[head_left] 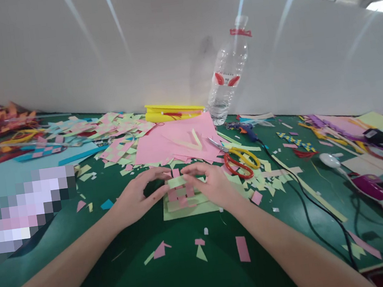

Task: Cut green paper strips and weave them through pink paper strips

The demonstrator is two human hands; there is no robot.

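A small woven piece of pink and light green paper strips (181, 196) lies over light green paper (207, 207) at the middle of the green table. My left hand (142, 194) grips its upper left edge, fingers and thumb closed around the end of a green strip. On the other side, my right hand (210, 182) pinches the right end of the same strip. A pink strip end sticks up between the two hands. My fingertips partly cover the top of the weave.
Behind the hands lie pink paper (173, 139), scissors (241, 158) and a leaning plastic bottle (227, 77). Paper scraps spread around. At the right are a glue gun (246, 129), black cords and a purple device (381, 193). Woven pieces (118, 125) pile up back left.
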